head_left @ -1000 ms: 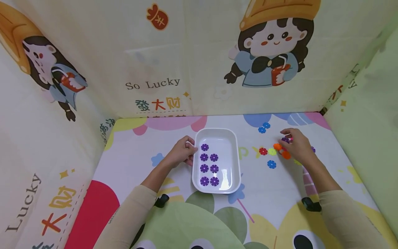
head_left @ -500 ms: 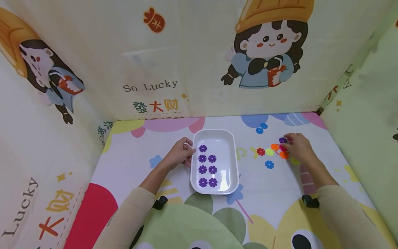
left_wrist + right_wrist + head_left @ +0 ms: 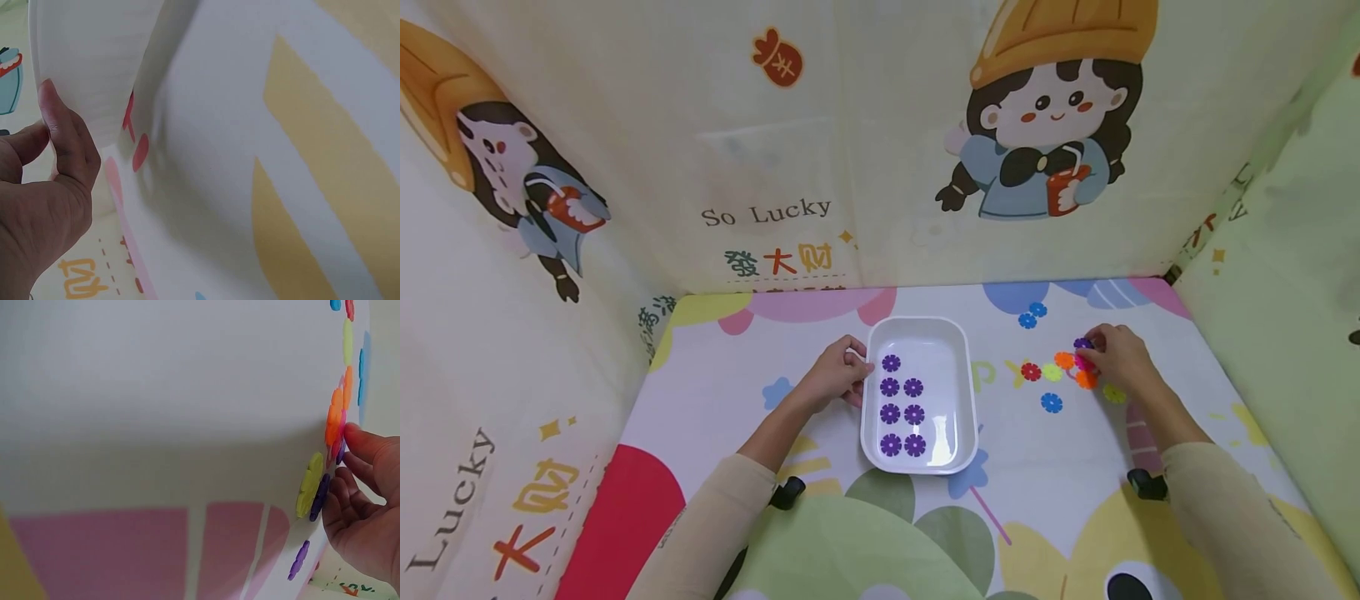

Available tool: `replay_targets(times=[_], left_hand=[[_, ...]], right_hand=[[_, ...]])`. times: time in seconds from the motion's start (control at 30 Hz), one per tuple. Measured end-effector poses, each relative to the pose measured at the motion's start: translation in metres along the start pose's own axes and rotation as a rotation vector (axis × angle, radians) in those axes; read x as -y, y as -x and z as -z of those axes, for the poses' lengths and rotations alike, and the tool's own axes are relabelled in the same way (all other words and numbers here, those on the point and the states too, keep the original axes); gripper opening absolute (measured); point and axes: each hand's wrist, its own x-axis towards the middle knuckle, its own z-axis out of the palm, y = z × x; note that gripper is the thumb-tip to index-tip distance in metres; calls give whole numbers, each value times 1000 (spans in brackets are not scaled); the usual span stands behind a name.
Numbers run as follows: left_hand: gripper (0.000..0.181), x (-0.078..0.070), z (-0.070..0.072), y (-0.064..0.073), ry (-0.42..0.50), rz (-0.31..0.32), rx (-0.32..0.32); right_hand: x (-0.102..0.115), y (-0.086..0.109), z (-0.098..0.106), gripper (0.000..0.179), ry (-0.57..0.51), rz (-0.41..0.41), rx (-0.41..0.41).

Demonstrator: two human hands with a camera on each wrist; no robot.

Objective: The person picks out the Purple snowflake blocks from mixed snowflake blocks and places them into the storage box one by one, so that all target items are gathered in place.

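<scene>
My left hand holds the left rim of a white rectangular tray, thumb on the edge and fingers curled beneath it; the left wrist view shows this grip on the tray wall. Several purple snowflake discs lie flat inside in two columns on its left side. At the right, my right hand pinches at a purple snowflake disc between thumb and index finger. A pink disc lies right by the thumb, overlapping orange discs. Other fingers are loosely curled above a dark purple disc.
Beside the pile lie red, yellow-green and blue discs, with two blue discs farther back. A yellow-green disc is under the right wrist. Cartoon-printed cloth walls enclose the table's back and sides.
My right hand has come down and slightly back toward me, its fingertips now at the purple disc in the pile. The left hand keeps its hold on the tray.
</scene>
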Motion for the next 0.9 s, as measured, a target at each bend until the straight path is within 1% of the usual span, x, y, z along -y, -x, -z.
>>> replay_targets(times=[0.3, 0.53, 0.8, 0.9], left_hand=[[25, 2, 0, -1, 3, -6, 2], [25, 1, 1, 0, 5, -6, 5], [26, 1, 1, 1, 2, -5, 6], [26, 1, 1, 0, 7, -6, 5]], right_hand=[[2, -3, 3, 43, 0, -4, 41], [7, -6, 8, 42, -2, -35, 69], [12, -7, 10, 43, -19, -53, 85], [12, -8, 9, 42, -30, -49, 74]])
